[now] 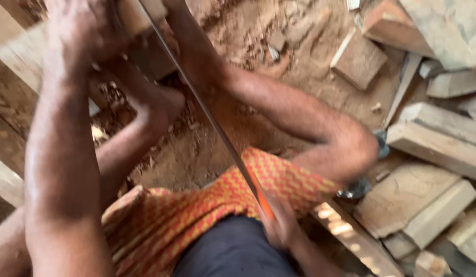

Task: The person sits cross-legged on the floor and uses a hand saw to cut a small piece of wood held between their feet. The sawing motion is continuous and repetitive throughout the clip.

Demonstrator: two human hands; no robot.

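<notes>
My right hand (281, 225) is low in the picture, closed on the orange handle (264, 206) of a hand saw. The thin saw blade (197, 97) runs up and to the left from that handle to a pale wooden piece (138, 18) at the top edge. My left hand (76, 28), blurred, is at the top left with its fingers curled against this wooden piece. My bare foot (158, 105) lies just below the wood, left of the blade. My bent knee (351, 149) is right of the blade, and a red and yellow patterned cloth (197, 210) covers my lap.
Sawdust and reddish dirt (248, 31) cover the ground. Several rough wood blocks and offcuts (433, 138) are piled on the right, with a flat brown block (358, 61) at the upper right. Planks (7, 149) lie along the left edge. A small dark metal object (355, 191) sits under the knee.
</notes>
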